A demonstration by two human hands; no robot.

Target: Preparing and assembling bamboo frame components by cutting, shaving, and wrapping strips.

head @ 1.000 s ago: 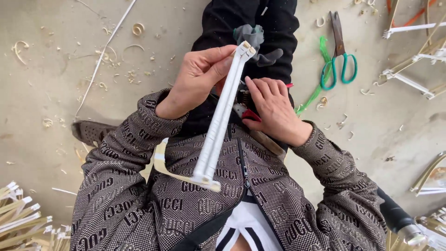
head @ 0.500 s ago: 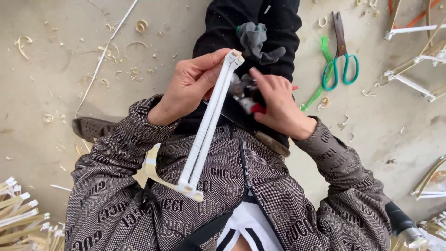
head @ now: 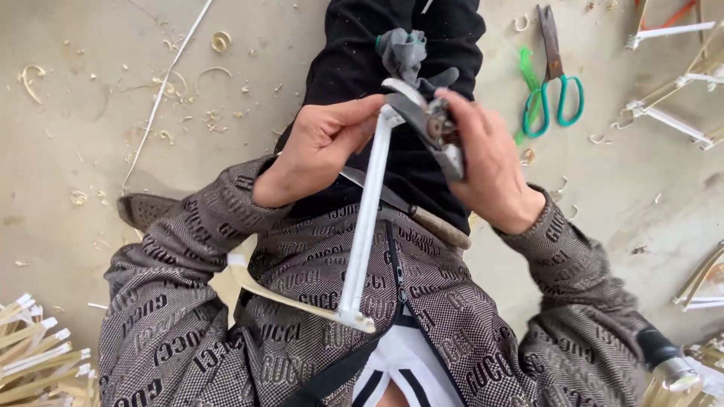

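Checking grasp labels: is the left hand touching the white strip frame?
Touching. The head view shows the left hand with its fingers pinched on the top end of the white strip frame.

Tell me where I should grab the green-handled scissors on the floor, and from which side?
Take the green-handled scissors by the two green loops at their near end, coming from the person's side. The loops are rounded and open, so fingers would probably slip in easily, while the dark blades point away toward the top of the picture. They lie flat on the bare floor, to the right of the right hand, apart from it.
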